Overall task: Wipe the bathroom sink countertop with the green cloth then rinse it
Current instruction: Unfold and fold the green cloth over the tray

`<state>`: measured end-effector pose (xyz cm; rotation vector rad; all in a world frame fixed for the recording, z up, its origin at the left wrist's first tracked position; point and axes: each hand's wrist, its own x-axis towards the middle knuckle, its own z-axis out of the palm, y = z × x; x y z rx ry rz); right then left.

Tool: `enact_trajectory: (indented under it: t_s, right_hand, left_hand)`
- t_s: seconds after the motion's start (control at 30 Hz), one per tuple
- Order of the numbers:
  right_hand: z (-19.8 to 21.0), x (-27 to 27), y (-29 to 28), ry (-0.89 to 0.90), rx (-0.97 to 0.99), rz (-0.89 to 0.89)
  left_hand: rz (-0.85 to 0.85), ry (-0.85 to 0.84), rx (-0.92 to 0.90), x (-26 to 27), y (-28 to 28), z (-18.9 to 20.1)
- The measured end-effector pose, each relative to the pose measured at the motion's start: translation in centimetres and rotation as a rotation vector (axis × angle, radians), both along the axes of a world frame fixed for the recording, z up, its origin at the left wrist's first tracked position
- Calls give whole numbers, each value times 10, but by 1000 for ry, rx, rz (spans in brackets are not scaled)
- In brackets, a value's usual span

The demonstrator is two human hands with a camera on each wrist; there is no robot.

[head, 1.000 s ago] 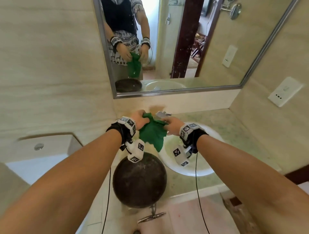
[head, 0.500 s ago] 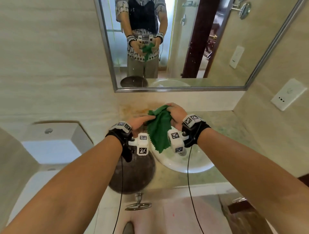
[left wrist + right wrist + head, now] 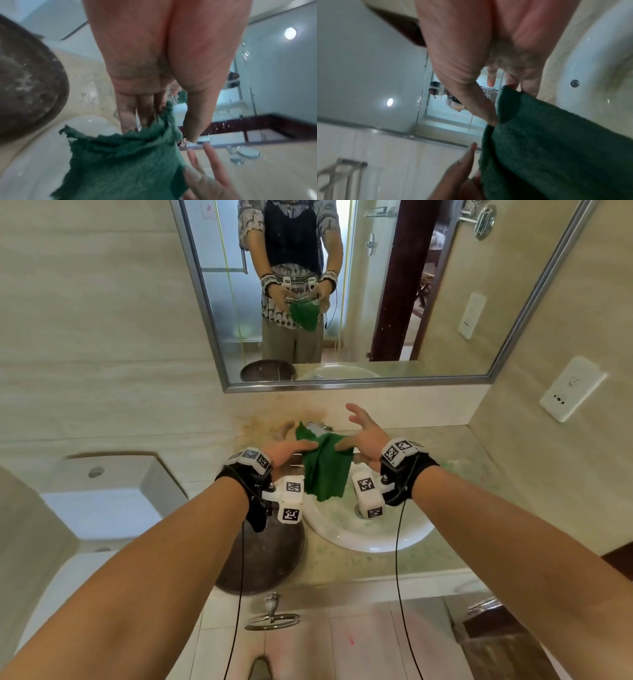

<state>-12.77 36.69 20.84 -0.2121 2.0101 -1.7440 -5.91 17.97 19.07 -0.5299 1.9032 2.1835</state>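
The green cloth (image 3: 323, 470) hangs above the white sink (image 3: 370, 542), in front of the faucet (image 3: 318, 426). My left hand (image 3: 303, 448) pinches its upper left edge between thumb and fingers; the left wrist view shows that pinch on the cloth (image 3: 123, 162). My right hand (image 3: 346, 428) is at the cloth's upper right edge with its fingers spread straight. Only its thumb touches the fabric. In the right wrist view the cloth (image 3: 556, 148) lies beside that thumb, with a wide gap to the fingers (image 3: 529, 89). The greenish stone countertop (image 3: 455, 556) surrounds the sink.
A dark round bowl (image 3: 263, 559) sits on the counter left of the sink, under my left wrist. A toilet (image 3: 102, 501) stands further left. The mirror (image 3: 428, 302) hangs on the back wall, a wall socket (image 3: 570, 388) is on the right, and a metal ring handle (image 3: 272, 616) is below the counter edge.
My right hand gripped the cloth's top from above; now its fingers are spread open. The cloth hangs wider between the two hands. My left hand keeps its pinch.
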Motion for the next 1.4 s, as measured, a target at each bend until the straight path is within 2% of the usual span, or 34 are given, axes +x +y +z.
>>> enact_trajectory:
  t_s: [0.2,0.33,0.47,0.57,0.67,0.77,0.87,0.93,1.0,1.1,1.13,1.23,1.3,1.4]
  right_hand:
    - [-6,-5,2,234,506,221]
    - [-13,-4,3,307,570,259]
    - [-22,-4,4,317,653,315]
    - [-27,-4,5,286,609,312]
    - [-37,-2,4,250,529,231]
    - [-52,2,2,191,503,111]
    - [-67,8,-3,207,489,-19]
    - [-73,15,-7,212,427,-59]
    - [-79,21,-14,166,333,-25]
    - [-83,33,-28,93,289,126]
    - [-86,35,-32,58,278,155]
    - [-95,40,-38,-66,221,113]
    - [-104,37,-37,31,331,53]
    - [-117,36,-34,83,474,156]
  left_hand:
    - [-199,62,-645,-15,-4,-1]
    - [-235,104,-933,-18,-1,2]
    - [-274,32,-1110,-20,-2,0]
    - [-310,11,-1115,-18,-6,-3]
    - [-305,-23,-1079,-14,-5,-8]
    - [-217,-122,-867,-9,1,-18]
    - [-184,-202,-762,-5,8,-30]
    - [-108,-272,-573,0,10,-42]
    - [-42,-333,-359,2,9,-54]
    - [12,-380,-179,-7,-2,-87]
    - [14,-379,-157,-10,-6,-98]
    - [-27,-337,-178,0,-4,-88]
    - [-42,-300,-253,3,-9,-92]
    - [-85,-295,-254,4,-16,-98]
